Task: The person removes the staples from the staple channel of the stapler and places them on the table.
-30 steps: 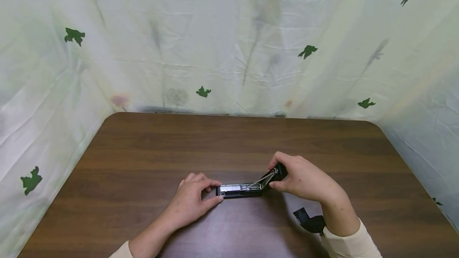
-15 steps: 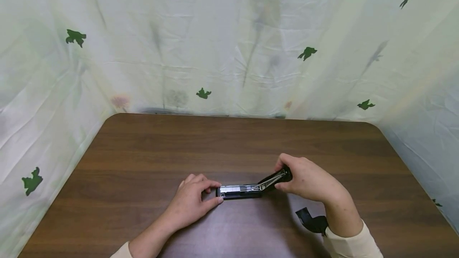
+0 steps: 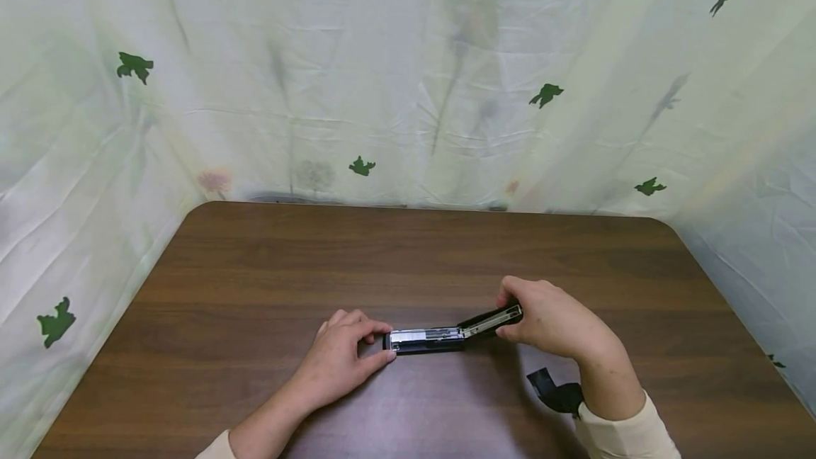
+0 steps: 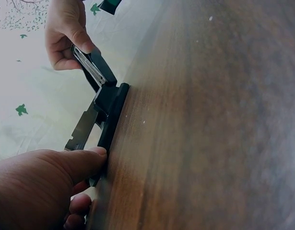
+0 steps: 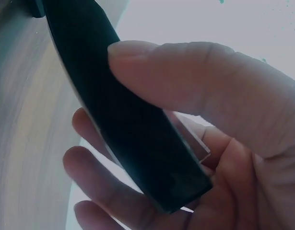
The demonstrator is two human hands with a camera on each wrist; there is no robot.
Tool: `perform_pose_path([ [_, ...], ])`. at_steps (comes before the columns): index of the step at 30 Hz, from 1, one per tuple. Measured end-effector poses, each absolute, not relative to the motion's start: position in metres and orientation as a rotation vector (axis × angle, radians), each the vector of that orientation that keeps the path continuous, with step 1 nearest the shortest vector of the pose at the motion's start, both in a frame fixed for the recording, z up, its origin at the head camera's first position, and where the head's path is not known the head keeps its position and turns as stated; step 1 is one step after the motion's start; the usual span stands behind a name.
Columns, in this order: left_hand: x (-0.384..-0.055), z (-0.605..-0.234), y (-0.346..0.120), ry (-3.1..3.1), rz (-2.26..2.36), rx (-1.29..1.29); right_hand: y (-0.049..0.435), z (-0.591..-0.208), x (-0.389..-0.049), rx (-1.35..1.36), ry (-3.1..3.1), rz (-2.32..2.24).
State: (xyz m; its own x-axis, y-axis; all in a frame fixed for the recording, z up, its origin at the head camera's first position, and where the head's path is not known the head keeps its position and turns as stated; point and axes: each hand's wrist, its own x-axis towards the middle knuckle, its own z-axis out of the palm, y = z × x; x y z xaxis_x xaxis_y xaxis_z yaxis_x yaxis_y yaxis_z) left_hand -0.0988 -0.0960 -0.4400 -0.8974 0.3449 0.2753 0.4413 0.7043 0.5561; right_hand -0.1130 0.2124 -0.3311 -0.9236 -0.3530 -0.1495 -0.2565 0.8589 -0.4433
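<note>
A black stapler (image 3: pixel 430 347) lies opened out on the table, its silvery metal channel facing up. My left hand (image 3: pixel 344 354) pinches the left end of its base between thumb and forefinger. At the other end my right hand (image 3: pixel 551 317) grips the black top cover (image 5: pixel 104 96), which is swung back past the hinge and slants up to the right. In the left wrist view the metal magazine (image 4: pixel 83 128) stands at an angle above the base (image 4: pixel 112 122). The right wrist view has the thumb pressing on the cover, with fingers behind it.
The brown wooden table (image 3: pixel 287 253) has rounded far corners. A pale curtain (image 3: pixel 408 76) with green leaf-like patches hangs behind it and at both sides. A black strap (image 3: pixel 554 392) hangs by the right wrist.
My right hand has swung the stapler's cover further back, down and to the right, so it lies at a flatter angle. The left hand stays put on the base.
</note>
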Motion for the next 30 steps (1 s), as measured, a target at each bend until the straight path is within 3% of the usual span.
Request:
perform_pose_path([
  [21, -0.099, -0.439, -0.095, -2.759, -0.961, -0.642, 0.205, -0.338, -0.112, -0.364, 2.822, -0.426],
  [30, -0.098, -0.440, -0.096, -2.758, -0.965, -0.651, 0.179, -0.350, -0.112, -0.615, 2.964, -0.566],
])
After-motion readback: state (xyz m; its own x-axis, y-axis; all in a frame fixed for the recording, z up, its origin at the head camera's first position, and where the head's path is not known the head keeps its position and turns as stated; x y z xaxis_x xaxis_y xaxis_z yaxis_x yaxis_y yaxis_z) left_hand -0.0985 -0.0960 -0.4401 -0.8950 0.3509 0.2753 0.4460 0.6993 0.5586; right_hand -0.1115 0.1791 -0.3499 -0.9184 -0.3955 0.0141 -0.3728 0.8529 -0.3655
